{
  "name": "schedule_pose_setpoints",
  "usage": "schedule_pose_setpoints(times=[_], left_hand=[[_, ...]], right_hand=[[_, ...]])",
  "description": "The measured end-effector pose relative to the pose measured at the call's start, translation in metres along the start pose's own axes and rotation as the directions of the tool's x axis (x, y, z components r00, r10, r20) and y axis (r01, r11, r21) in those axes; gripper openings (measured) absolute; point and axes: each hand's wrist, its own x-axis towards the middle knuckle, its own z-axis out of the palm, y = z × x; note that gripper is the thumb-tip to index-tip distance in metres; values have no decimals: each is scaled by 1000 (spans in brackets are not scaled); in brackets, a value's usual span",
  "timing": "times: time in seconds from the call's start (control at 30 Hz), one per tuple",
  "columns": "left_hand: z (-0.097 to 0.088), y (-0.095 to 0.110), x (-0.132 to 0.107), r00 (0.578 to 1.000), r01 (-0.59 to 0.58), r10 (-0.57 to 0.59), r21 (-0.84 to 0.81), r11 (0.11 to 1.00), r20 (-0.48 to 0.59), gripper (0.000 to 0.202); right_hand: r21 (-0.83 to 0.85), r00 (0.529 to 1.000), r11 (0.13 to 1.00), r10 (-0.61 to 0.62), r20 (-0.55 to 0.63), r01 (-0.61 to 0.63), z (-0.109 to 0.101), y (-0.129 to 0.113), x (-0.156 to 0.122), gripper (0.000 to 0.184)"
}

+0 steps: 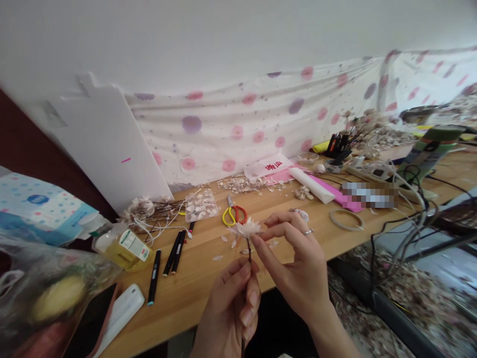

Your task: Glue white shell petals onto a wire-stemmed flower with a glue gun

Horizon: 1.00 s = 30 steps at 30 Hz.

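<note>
Black markers [172, 252] on wooden table [201, 283], left hand [227, 308] clenched around dark stem [248, 247] of pale petal flower [244, 229], held above table in front of yellow-and-red scissors [234, 216], right hand [294, 268] pinching petal edge, ring [307, 231] on finger

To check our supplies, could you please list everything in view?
white flower: one, white, above the bench
scissors: one pair, yellow and red, on the bench
markers: three, black, near left
bottle: one, yellow, left of the markers
plastic bag: one, clear, behind the scissors
flower bundle: one, white, far left
wire ring: one, grey, right of centre
cloth: one, white with pink and purple spots, on the wall
left hand: one, lower centre, holding the flower's stem
right hand: one, silver ring, fingertips at the petals
</note>
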Motion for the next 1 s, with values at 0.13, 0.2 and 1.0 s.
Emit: schedule_pose_setpoints(times=[0.13, 0.2, 1.0], left_hand=[[-4, -4, 0, 1000, -6, 6, 5, 1000, 19, 17], [-1, -3, -2, 1000, -5, 5, 12, 1000, 11, 18], [14, 3, -6, 996, 19, -15, 47, 999, -82, 22]], right_hand=[[-4, 1000, 1000, 1, -16, -1, -3, -2, -2, 12], [-11, 1000, 1000, -2, -23, 1, -6, -3, -4, 12], [-95, 996, 992, -89, -6, 88, -9, -4, -7, 14]])
